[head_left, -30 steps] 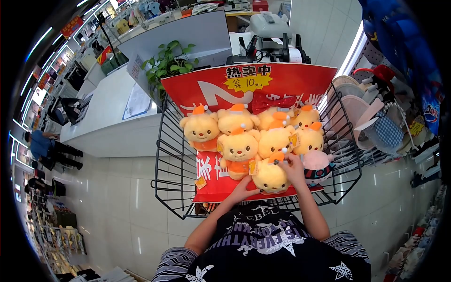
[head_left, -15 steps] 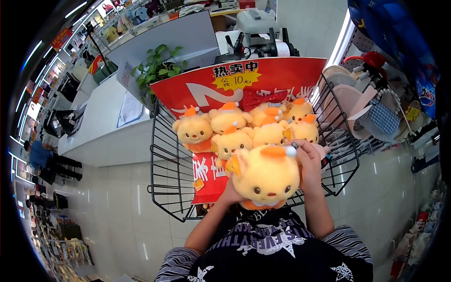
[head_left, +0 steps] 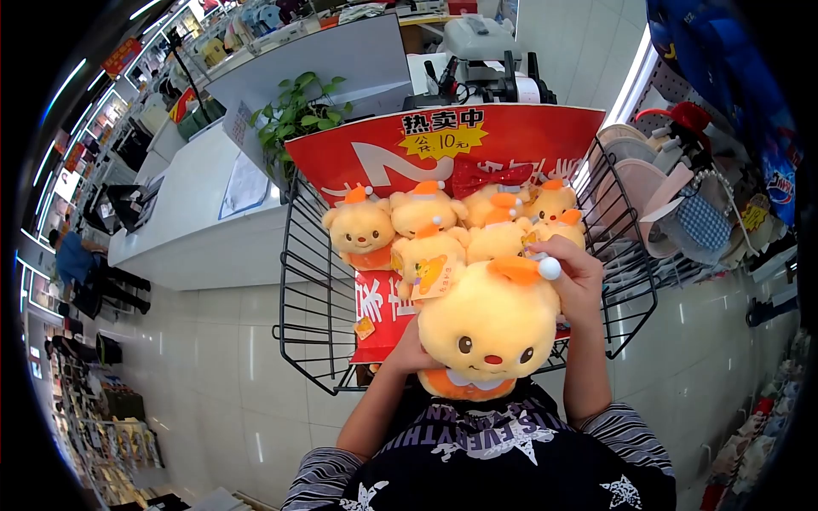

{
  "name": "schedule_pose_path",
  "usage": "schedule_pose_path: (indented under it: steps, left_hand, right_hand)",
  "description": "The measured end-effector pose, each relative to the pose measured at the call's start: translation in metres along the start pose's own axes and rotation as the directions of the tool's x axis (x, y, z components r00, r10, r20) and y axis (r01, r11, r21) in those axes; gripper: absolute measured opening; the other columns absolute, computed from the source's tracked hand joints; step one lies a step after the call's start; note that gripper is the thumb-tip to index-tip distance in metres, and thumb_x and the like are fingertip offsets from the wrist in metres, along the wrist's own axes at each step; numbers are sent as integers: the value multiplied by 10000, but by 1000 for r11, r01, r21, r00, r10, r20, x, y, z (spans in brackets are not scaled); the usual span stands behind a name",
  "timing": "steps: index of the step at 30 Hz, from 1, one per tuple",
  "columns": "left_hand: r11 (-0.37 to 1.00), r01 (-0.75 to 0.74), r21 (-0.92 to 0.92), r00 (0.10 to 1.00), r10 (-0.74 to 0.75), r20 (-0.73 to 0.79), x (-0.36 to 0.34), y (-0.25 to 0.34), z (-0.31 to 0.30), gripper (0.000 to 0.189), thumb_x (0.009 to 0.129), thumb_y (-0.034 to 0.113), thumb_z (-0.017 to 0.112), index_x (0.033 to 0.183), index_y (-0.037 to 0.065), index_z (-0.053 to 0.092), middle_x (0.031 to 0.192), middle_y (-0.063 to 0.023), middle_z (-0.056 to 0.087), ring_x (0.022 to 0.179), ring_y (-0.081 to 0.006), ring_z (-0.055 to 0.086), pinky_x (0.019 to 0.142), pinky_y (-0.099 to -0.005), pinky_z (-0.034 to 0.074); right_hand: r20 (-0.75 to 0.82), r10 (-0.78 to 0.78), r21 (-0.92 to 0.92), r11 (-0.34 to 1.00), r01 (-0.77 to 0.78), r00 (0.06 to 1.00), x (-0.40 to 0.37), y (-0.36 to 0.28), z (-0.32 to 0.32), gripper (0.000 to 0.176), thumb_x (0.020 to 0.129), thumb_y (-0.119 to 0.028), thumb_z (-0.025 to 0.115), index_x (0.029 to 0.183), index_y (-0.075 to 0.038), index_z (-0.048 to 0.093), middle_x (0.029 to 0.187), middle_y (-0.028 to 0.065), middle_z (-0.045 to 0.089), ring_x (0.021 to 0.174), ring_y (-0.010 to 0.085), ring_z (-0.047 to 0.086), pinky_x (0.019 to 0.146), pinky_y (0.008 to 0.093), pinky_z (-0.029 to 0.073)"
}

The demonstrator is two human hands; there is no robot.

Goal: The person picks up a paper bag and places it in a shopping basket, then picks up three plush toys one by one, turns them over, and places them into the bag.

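A yellow plush toy [head_left: 490, 336] with an orange hat, white pompom and orange-and-white collar is held up in front of my chest, face toward me. My left hand [head_left: 412, 351] grips its lower left side, the fingers partly hidden behind it. Curled closed at the upper right of its head, by the hat and pompom, is my right hand [head_left: 573, 274]; exactly what its fingertips pinch is hard to make out. A paper tag [head_left: 433, 277] hangs at the toy's left ear. Behind it, several similar plush toys [head_left: 361, 230] sit in a black wire basket [head_left: 317, 319].
A red sign [head_left: 341, 157] with a yellow price label stands along the basket's back. To the left are a white counter [head_left: 187, 204] and a potted plant [head_left: 294, 119]. Hanging goods [head_left: 699, 221] crowd the right side. A person [head_left: 89, 268] is at the far left.
The held plush toy has come slightly lower and nearer, and its tag now faces me. My right hand has moved slightly right and up with its fingers still curled. The view has shifted a little.
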State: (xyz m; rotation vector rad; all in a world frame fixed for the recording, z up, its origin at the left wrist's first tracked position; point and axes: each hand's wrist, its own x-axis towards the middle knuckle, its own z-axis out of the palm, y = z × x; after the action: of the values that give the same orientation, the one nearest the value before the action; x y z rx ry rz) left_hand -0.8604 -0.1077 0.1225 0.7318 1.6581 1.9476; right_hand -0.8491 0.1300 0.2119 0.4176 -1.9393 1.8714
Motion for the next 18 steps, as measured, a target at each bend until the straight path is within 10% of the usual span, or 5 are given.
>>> schedule_pose_path:
  steps: [11,13,18]
  left_hand:
    - [998,39,-54,999,-39,10,2,9,8,890,501,248,794,1237,9,354,1207,-108,465,1109,-199,458,943,-357,357]
    - [1000,10,-16,1000,-10,1,-1,6,6,902,495,248,800,1241,14,351,1212,-107,462,1110,-202,457,943,-357,357]
    - [997,-1,-74,1000,0,-14,-3,8,8,904,486,253,812,1233,15,362,1207,-107,467,1103,-201,462,938,-359,361]
  right_hand:
    - [94,10,23,1000,-12,996,29,-9,14,214,699,23,596,907,-17,625,854,51,581,685,91,507,655,222,408]
    - [328,-66,11,998,66,942,28,-4,8,202,757,-46,560,950,-26,618,921,76,588,791,143,541,735,265,410]
    - [362,-160,54,987,151,918,25,-10,17,364,803,-321,507,990,-26,608,1034,118,588,965,235,529,842,346,381]
